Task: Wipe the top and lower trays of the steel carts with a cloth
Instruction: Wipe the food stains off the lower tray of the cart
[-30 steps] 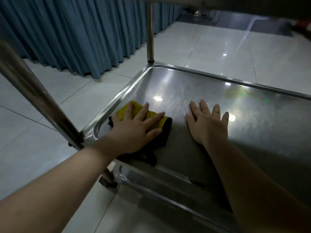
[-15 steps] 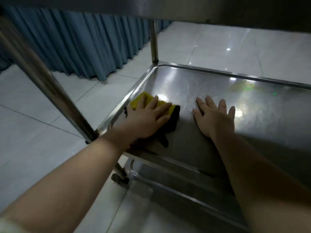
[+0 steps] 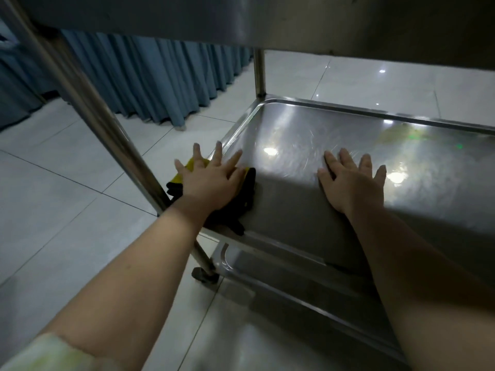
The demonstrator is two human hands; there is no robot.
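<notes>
The steel cart's lower tray [image 3: 334, 140] fills the middle of the head view, under the dark underside of the top tray [image 3: 267, 20]. A yellow and black cloth [image 3: 247, 195] lies at the tray's near left corner, partly over the rim. My left hand [image 3: 211, 180] presses flat on the cloth with fingers spread, hiding most of it. My right hand [image 3: 352, 180] rests flat on the bare tray surface to the right, fingers apart, holding nothing.
A steel cart leg [image 3: 88, 108] slants across the left, close to my left hand, with a caster wheel [image 3: 205, 275] below. A far leg [image 3: 259, 73] stands at the tray's back corner. Blue curtains [image 3: 150, 81] hang left over a white tiled floor [image 3: 53, 210].
My left hand has slid the cloth leftward to the tray's near left corner and onto its rim. The camera has dropped lower under the top tray. My right hand stays flat on the tray.
</notes>
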